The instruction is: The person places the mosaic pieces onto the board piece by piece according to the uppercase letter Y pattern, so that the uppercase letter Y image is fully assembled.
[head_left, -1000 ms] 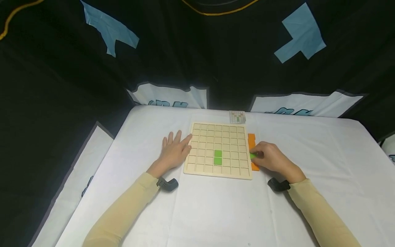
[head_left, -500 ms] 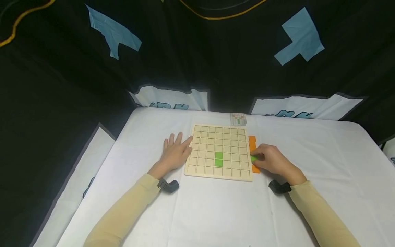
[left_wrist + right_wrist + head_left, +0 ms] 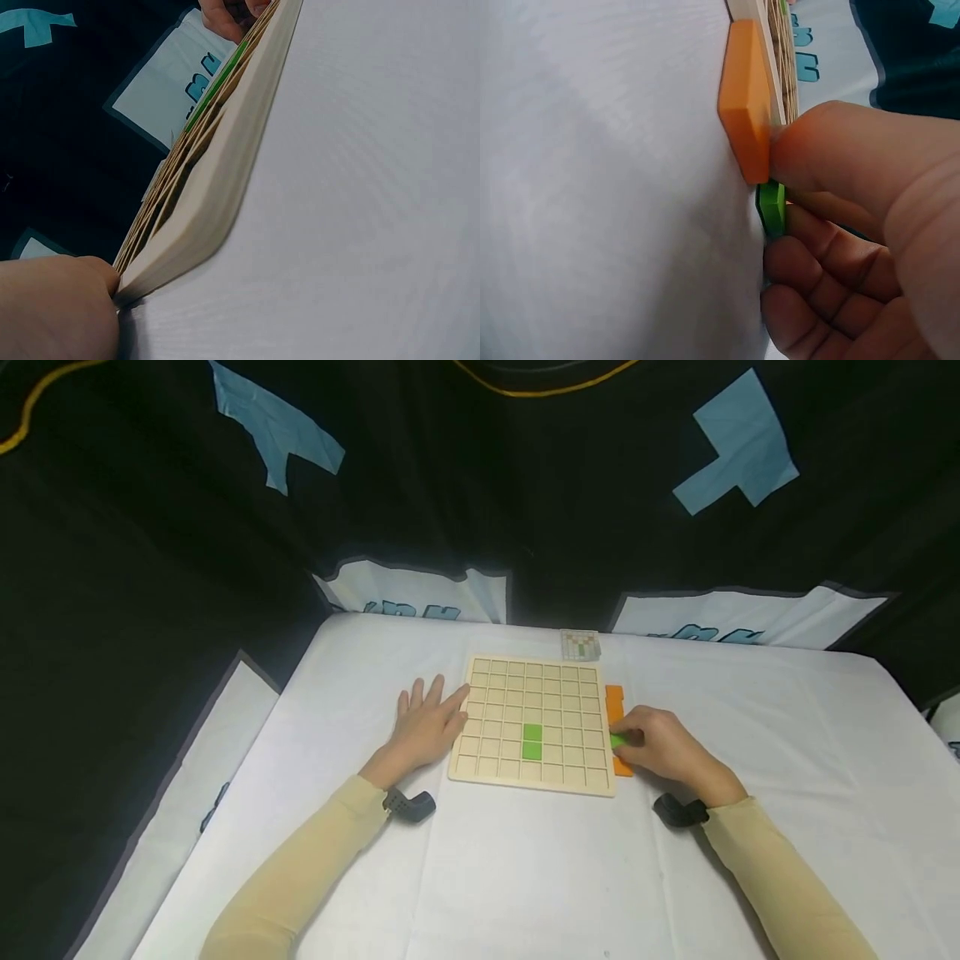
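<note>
Green tile (image 3: 771, 210), beside the board (image 3: 552, 697) at three o'clock, is pinched by the right hand (image 3: 662, 747); the left hand (image 3: 422, 727), fingers extended, touches nine o'clock. Pick-up seems in hand; next likely needs a clean lift.

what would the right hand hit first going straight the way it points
Probably the wooden board: in the head view its edge lies close beside the green piece that the right hand pinches, though gap and height are hard to judge.
</note>
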`<state>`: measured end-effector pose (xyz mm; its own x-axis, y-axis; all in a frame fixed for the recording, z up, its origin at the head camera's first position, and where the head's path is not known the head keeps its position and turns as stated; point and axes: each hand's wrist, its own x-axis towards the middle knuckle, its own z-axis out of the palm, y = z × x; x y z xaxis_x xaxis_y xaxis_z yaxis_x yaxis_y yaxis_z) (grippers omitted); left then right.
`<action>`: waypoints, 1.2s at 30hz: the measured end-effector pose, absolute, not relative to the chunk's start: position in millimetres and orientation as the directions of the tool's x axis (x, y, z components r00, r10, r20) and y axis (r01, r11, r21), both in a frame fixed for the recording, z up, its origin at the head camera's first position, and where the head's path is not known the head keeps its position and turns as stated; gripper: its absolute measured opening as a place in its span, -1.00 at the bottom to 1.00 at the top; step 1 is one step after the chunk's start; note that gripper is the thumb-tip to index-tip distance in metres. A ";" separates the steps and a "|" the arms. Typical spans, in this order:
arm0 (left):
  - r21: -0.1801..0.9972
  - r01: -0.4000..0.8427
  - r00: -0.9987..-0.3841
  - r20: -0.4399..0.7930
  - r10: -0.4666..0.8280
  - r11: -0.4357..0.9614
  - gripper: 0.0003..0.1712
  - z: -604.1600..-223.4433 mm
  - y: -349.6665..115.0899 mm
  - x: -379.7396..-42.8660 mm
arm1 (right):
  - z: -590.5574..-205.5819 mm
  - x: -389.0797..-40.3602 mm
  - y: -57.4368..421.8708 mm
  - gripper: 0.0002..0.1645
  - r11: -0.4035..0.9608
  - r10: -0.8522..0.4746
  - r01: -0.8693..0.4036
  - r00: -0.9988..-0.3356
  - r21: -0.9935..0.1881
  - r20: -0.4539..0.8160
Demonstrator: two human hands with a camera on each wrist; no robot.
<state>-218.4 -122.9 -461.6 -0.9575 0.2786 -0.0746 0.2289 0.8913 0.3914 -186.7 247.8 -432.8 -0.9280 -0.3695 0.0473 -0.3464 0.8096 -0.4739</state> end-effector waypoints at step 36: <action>0.387 0.230 -0.958 -0.072 0.277 0.893 -0.34 -463.2 -122.9 -220.4 | -427.2 -190.7 245.8 -0.67 0.825 -0.327 -0.308 -0.944 -0.473 0.045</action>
